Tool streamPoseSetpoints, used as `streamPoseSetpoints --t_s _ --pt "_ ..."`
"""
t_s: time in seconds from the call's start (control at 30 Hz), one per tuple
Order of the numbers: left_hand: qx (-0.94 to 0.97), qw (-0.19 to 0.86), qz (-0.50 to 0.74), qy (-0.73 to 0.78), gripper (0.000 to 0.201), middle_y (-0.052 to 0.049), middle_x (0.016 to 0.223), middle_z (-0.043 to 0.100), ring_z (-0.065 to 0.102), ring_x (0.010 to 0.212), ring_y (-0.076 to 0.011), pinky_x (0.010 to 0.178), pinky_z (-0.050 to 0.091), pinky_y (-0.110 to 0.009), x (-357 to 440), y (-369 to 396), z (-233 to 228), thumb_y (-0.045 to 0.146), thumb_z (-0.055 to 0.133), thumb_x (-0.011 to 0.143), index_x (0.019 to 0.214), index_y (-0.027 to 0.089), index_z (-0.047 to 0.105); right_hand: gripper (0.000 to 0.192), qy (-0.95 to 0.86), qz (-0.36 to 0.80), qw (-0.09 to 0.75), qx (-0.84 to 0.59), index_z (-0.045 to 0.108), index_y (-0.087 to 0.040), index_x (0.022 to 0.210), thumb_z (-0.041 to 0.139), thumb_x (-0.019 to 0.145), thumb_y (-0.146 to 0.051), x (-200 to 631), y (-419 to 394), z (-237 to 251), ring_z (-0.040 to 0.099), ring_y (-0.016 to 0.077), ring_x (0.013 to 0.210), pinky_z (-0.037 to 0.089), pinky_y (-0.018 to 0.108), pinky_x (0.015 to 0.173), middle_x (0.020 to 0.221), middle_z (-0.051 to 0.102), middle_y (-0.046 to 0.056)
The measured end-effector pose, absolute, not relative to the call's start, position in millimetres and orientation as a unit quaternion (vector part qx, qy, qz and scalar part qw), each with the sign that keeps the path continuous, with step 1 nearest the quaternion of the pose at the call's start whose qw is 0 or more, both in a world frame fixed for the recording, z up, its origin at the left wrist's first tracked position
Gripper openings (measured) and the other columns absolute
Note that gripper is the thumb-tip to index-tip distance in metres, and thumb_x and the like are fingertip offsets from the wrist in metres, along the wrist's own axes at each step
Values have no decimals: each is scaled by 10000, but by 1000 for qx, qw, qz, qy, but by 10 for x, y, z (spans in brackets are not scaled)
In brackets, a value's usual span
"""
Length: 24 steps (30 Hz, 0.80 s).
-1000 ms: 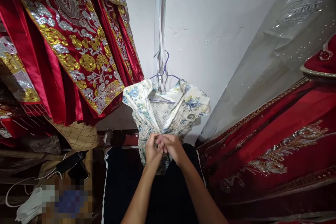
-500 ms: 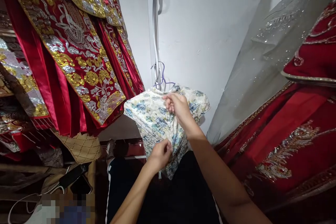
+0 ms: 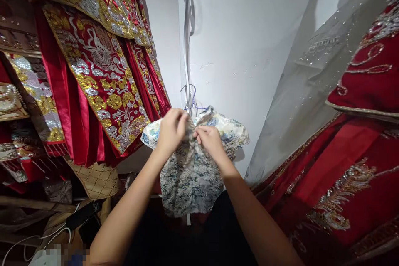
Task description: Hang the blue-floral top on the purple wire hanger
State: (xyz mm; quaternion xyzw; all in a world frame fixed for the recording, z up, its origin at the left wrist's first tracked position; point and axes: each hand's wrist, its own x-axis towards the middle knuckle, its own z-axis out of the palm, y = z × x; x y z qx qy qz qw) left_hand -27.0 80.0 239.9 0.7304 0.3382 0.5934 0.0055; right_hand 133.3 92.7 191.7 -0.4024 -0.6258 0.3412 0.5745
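- Small floral dress (image 3: 190, 178), pale w/ blue-green print, is hung on a purple wire hanger (image 3: 192, 100) against the white wall (image 3: 243, 50), centre of view; hem falls loose below the hands.
- Collar area is gripped from both sides: left hand (image 3: 171, 131) is closed on fabric at the neck/left shoulder, right hand (image 3: 209, 140) is pinched on fabric just beside it, fingertips nearly touching.
- Grip sits at the top of the garment, right under the hanger hook; the rest of the dress lies below and btwn the forearms.
- Progress, as judged: neckline appears to be worked on (fastening or adjusting), dress is already on the hanger; whether the collar closure is done can't be told, as it's hidden by the fingers. Lower front looks settled, sleeves (image 3: 232, 131) are spread out to the sides.
- Hanger hook is caught on a white strap/cord (image 3: 187, 41) running up the wall.
- To the left, red garments w/ gold & silver embroidery (image 3: 99, 75) are hung, near the dress's left sleeve.
- To the right, more red embroidered fabric (image 3: 352, 166) and a grey sequinned sheer cloth (image 3: 311, 75) are seen.
- Lower left: quilted tan item (image 3: 96, 178), a dark phone-like object (image 3: 82, 214) and a white cable (image 3: 37, 237).
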Motion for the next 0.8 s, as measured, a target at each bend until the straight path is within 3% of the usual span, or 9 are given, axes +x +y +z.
streamPoseSetpoints --t_s 0.1,0.17,0.2,0.27,0.43,0.53,0.67,0.8 --pt "565 80 737 362 108 -31 899 649 583 887 -168 879 457 -316 -731 896 2303 274 609 924 901 183 662 289 -593 365 575 -429 634 -188 604 532 830 -337 1318 800 1279 469 126 446 350 254 509 452 536 -19" --pt "471 127 789 373 116 -31 897 640 598 928 -182 911 472 -346 -1114 972 2113 276 551 942 884 209 627 305 -558 402 589 -425 625 -201 609 513 846 -357 1306 617 843 469 134 446 353 263 514 454 529 -19" --pt "437 180 796 378 144 -36 875 644 617 960 -198 913 492 -363 -1285 993 1972 274 515 951 848 224 602 305 -551 417 583 -427 620 -207 596 510 839 -355 1295 518 666 442 133 423 336 269 501 438 513 -21" --pt "283 396 803 343 198 -29 828 659 630 1047 -208 963 503 -369 -1506 975 1603 265 520 931 735 247 546 272 -554 452 550 -432 626 -215 592 516 815 -327 1269 349 446 433 141 417 308 274 483 432 508 -20" --pt "157 474 790 355 184 -20 790 674 668 996 -168 1035 491 -402 -1252 693 526 210 479 935 761 224 534 255 -556 468 525 -442 635 -213 579 505 789 -275 1274 205 528 460 150 436 311 277 485 439 533 -6" --pt "123 493 780 364 100 -37 803 683 687 979 -174 1047 481 -400 -950 594 187 208 545 906 810 205 569 273 -584 476 490 -438 651 -212 589 497 809 -259 1353 167 629 485 157 453 347 284 516 445 549 -3" --pt "161 519 785 297 73 -51 961 711 674 1069 -188 1060 470 -377 -738 523 365 276 624 871 890 206 613 330 -630 482 418 -443 652 -218 594 485 867 -299 1438 110 617 472 158 462 364 297 548 449 541 -5" --pt "309 537 754 218 178 -41 1010 690 663 1017 -195 993 492 -349 -477 229 811 382 661 872 917 214 622 384 -591 433 483 -480 694 -216 747 483 935 -476 1354 128 595 595 211 692 455 325 687 692 661 40"
